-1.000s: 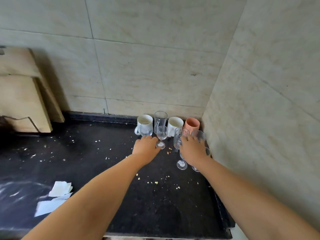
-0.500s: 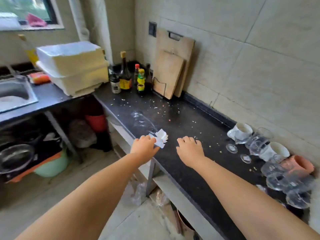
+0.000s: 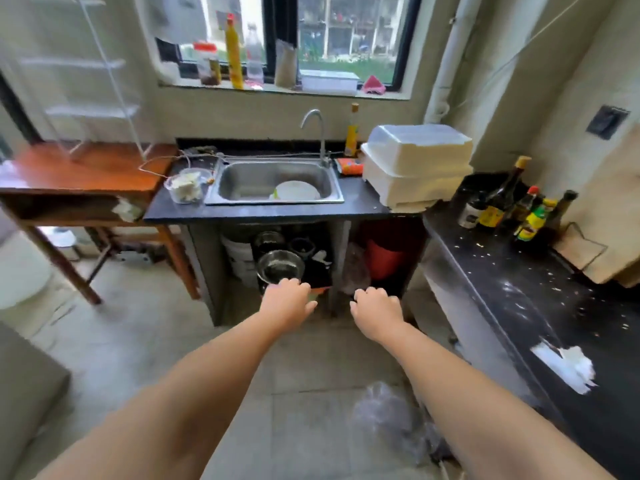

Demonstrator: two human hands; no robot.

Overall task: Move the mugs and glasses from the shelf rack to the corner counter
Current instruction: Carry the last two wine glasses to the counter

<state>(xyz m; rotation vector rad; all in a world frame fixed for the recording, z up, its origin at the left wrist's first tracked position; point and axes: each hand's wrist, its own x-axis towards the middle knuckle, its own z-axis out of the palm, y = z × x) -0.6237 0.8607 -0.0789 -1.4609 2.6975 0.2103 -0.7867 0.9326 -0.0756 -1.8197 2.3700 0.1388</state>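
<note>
My left hand (image 3: 288, 304) and my right hand (image 3: 375, 311) are stretched out in front of me over the floor, palms down, fingers loosely curled, holding nothing. A white wire shelf rack (image 3: 88, 84) stands at the far left on a wooden table (image 3: 79, 174); it is blurred and I cannot tell what is on it. The black counter (image 3: 519, 292) runs along the right side. No mugs or glasses are in view; the corner where they stood is out of frame.
A steel sink (image 3: 275, 183) with a white plate sits under the window ahead. White foam boxes (image 3: 417, 164) and sauce bottles (image 3: 512, 209) stand at the counter's far end. Paper scraps (image 3: 564, 367) lie on the counter. Buckets and a pot sit under the sink.
My hands have let go of the glasses in the corner and come away empty. My view has swung left from the corner, past the counter, to the sink and window.
</note>
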